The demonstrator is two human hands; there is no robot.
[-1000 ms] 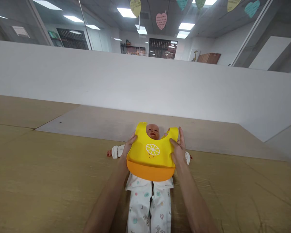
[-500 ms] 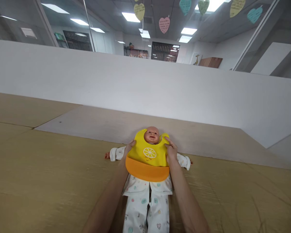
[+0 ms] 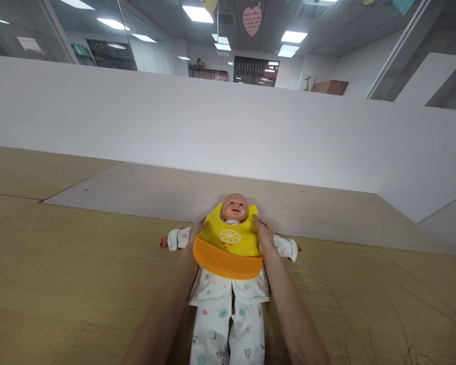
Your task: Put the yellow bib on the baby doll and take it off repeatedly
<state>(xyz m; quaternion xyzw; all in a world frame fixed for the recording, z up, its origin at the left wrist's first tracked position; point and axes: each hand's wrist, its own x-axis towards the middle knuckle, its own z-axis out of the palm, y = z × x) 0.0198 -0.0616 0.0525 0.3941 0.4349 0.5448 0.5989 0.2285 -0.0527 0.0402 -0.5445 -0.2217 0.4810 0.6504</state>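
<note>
A baby doll (image 3: 234, 208) lies on its back, head away from me, in white pyjamas (image 3: 228, 304) with pastel dots. Around its neck sits a yellow silicone bib (image 3: 230, 238) with a citrus-slice print and an orange catch pocket (image 3: 227, 259) across the doll's belly. My left hand (image 3: 196, 233) grips the bib's left edge near the doll's sleeve. My right hand (image 3: 264, 234) holds the opposite edge by the neck. The bib's fastening behind the neck is hidden.
The doll rests on a tan, gold-sheened sheet (image 3: 79, 284), with a grey board (image 3: 144, 190) beyond it. A white wall (image 3: 213, 132) stands at the far side. Glass partitions and a paper heart (image 3: 252, 21) are above and behind.
The bib has slid down from the doll's chin and now lies flat around its neck. Both hands came closer together with it, and the doll's whole face shows.
</note>
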